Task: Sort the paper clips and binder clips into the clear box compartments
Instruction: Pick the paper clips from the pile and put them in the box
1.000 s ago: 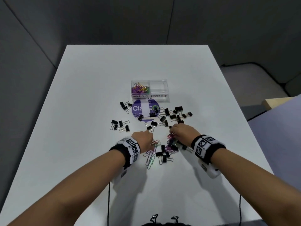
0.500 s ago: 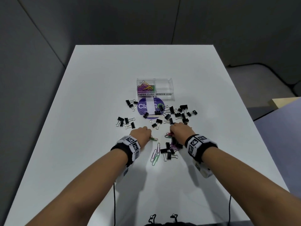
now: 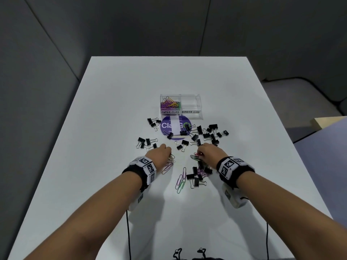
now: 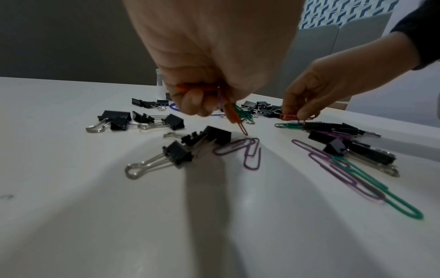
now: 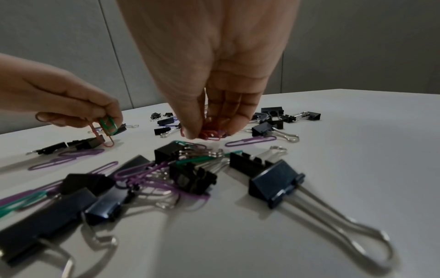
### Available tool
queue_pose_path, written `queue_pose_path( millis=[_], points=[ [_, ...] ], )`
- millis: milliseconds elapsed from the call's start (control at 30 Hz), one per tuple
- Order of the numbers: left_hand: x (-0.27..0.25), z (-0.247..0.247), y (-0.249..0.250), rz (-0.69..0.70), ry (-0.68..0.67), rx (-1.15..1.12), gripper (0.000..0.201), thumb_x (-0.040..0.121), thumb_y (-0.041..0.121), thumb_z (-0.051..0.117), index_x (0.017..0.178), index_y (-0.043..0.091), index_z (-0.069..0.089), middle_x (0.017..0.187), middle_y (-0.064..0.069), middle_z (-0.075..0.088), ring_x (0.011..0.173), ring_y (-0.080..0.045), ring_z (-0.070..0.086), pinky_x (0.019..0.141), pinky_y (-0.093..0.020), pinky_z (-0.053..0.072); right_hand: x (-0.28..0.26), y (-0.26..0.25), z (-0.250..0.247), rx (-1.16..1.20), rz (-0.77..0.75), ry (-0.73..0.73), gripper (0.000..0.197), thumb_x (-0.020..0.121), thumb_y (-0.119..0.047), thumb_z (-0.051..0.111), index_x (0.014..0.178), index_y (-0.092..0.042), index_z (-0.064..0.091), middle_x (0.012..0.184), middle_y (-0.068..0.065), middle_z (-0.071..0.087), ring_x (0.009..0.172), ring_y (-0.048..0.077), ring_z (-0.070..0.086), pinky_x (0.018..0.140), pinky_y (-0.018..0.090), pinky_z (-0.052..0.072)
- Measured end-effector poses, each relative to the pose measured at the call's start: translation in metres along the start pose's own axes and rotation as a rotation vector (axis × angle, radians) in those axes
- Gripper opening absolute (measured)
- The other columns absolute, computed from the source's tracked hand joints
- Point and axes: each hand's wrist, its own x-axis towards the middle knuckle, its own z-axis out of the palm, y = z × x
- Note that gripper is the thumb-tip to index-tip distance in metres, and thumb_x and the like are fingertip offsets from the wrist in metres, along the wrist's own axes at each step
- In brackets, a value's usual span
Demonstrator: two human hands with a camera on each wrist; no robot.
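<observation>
Two hands work low over the white table (image 3: pixel 112 109) at the centre of the head view, but their fingertips are hidden there behind the knuckles. The wrist views fill that gap: the left hand (image 4: pixel 209 62) pinches an orange paper clip (image 4: pixel 235 118) and a green paper clip (image 4: pixel 243 113) together, the orange tip hanging just above the table. The right hand (image 5: pixel 214 75) has its fingertips bunched down on a small cluster of reddish paper clips (image 5: pixel 210 134); whether these are lifted or still on the table is hard to tell.

Loose purple and green paper clips (image 3: pixel 181 180) lie between the wrists, tangled at right with black binder clips (image 3: pixel 195 177); which clip lies over which is blurred. More binder clips scatter above the hands across the frame's middle.

Only the head view shows the clear box (image 3: pixel 181 106), above centre: its left compartment, labelled for paper clips, holds coloured ones, while the right, labelled for binder clips, shows nothing inside. A purple round sticker (image 3: pixel 167 126), partly covered by clips, lies just below the box.
</observation>
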Motion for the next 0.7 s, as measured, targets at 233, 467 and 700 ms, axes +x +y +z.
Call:
queue_pose_path(
  millis=[233, 467, 700],
  points=[
    [0.0, -0.005, -0.003, -0.087, -0.022, -0.124, 0.034, 0.103, 0.023, 0.034, 0.122, 0.0, 0.049, 0.128, -0.017, 0.049, 0.115, -0.034, 0.054, 0.095, -0.041, 0.043, -0.001, 0.002, -0.002, 0.039, 0.082, -0.003, 0.035, 0.096, -0.021, 0.045, 0.13, -0.013, 0.043, 0.116, 0.018, 0.061, 0.103, 0.035, 0.059, 0.085, 0.042, 0.048],
    [-0.007, -0.012, -0.001, -0.083, 0.039, -0.097, 0.057, 0.095, 0.057, 0.033, 0.096, 0.004, 0.056, 0.1, -0.012, 0.059, 0.083, -0.026, 0.053, 0.069, -0.031, 0.038, 0.002, -0.002, -0.008, 0.144, 0.138, -0.088, 0.015, 0.094, -0.015, 0.038, 0.107, -0.013, 0.045, 0.106, 0.01, 0.058, 0.087, 0.027, 0.054, 0.076, 0.035, 0.041],
    [-0.007, -0.019, -0.001, -0.078, -0.044, -0.068, 0.057, 0.104, 0.038, 0.017, 0.06, 0.01, 0.04, 0.059, -0.001, 0.039, 0.079, -0.025, 0.052, 0.076, -0.03, 0.04, 0.002, -0.005, -0.01, 0.012, 0.171, -0.113, 0.033, 0.1, -0.03, 0.029, 0.114, -0.006, 0.047, 0.098, 0.015, 0.063, 0.09, 0.031, 0.059, 0.071, 0.033, 0.036]
  ],
)
